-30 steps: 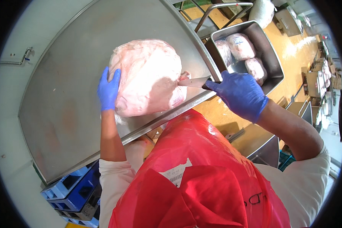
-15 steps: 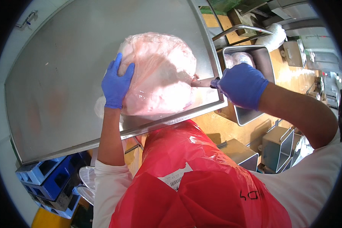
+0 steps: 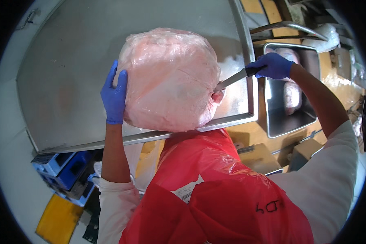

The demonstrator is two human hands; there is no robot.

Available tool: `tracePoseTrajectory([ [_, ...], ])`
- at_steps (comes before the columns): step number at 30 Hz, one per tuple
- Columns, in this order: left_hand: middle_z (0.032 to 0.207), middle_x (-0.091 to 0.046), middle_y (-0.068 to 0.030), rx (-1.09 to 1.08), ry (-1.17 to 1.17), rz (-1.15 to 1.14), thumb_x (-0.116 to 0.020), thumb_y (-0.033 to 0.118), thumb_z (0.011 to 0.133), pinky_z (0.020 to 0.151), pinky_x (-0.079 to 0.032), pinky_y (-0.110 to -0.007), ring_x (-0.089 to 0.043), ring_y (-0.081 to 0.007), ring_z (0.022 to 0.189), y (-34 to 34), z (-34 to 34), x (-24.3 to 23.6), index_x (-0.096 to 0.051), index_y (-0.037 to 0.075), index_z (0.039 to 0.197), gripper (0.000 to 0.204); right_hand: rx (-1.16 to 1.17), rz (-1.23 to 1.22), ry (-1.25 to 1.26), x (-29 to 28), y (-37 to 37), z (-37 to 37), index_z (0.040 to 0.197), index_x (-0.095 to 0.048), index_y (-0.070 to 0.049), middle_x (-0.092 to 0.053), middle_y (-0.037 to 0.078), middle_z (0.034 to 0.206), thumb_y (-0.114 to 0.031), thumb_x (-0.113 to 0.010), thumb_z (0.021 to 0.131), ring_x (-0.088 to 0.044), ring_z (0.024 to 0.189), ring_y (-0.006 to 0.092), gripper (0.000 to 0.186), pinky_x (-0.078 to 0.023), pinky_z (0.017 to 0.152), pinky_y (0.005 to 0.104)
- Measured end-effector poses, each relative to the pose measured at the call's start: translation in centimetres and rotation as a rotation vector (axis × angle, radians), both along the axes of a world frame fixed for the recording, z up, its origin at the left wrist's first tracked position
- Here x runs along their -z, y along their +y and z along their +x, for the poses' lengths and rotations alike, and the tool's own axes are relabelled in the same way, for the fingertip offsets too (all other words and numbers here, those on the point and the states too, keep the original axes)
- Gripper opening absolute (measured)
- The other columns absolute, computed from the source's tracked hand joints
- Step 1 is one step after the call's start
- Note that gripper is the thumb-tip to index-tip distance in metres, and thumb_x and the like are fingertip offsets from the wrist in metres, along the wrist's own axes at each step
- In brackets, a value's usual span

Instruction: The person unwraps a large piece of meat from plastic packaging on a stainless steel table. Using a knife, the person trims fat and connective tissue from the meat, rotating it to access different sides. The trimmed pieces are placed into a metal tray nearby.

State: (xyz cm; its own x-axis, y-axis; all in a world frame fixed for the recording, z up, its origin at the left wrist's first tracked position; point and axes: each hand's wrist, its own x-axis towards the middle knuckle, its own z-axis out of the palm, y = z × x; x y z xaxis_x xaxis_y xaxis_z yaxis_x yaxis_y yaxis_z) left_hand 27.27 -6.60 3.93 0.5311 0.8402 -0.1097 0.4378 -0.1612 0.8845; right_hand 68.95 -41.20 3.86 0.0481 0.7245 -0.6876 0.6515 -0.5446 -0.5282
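A large, pale pink block of meat (image 3: pixel 171 81) wrapped in clear plastic film lies on the steel table (image 3: pixel 61 114). My left hand (image 3: pixel 114 97), in a blue glove, rests against the block's left side with thumb and fingers apart. In its blue glove, my right hand (image 3: pixel 275 66) grips the dark handle of a knife (image 3: pixel 232 79). The blade points left, its tip at a gap in the film on the block's right side. Dark red meat (image 3: pixel 218 96) shows at that gap.
A deep steel tub (image 3: pixel 267 97) holding wrapped pieces of meat (image 3: pixel 292 97) stands right of the table, below my right hand. The table has a raised rim (image 3: pixel 248 53). Blue pallets (image 3: pixel 65 173) are stacked at lower left, near a yellow board (image 3: pixel 59 219). A bent metal rail (image 3: pixel 288 25) runs above the tub.
The knife has drawn back to the right, so more of its blade shows. Red meat is now exposed at the film's gap. My left hand stays on the block's left side.
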Motion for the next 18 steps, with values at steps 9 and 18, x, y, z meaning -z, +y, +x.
tracePoseTrajectory([
  [9,0.135,-0.069,-0.0189,-0.044,0.124,-0.109,-0.062,0.028,0.109,0.106,-0.051,-0.037,-0.065,-0.0224,0.121,1.2,-1.5,-0.1,-0.063,-0.008,0.14,0.048,0.105,0.422,-0.307,3.6,-9.5,-5.6,0.144,-0.067,-0.028,-0.066,0.014,0.093,-0.026,-0.08,0.087,-0.066,0.089,0.0356,0.059,-0.052,0.084,0.0487],
  [18,0.15,-0.056,-0.0174,0.714,0.205,0.184,-0.077,0.026,0.097,0.116,-0.045,-0.045,-0.055,-0.0313,0.138,-9.7,11.6,-5.7,-0.054,0.003,0.149,0.061,0.933,0.391,-0.508,4.9,-20.2,-19.4,0.14,-0.067,-0.018,-0.071,0.02,0.101,-0.025,-0.074,0.094,-0.072,0.094,0.0402,0.048,-0.058,0.08,0.0488],
])
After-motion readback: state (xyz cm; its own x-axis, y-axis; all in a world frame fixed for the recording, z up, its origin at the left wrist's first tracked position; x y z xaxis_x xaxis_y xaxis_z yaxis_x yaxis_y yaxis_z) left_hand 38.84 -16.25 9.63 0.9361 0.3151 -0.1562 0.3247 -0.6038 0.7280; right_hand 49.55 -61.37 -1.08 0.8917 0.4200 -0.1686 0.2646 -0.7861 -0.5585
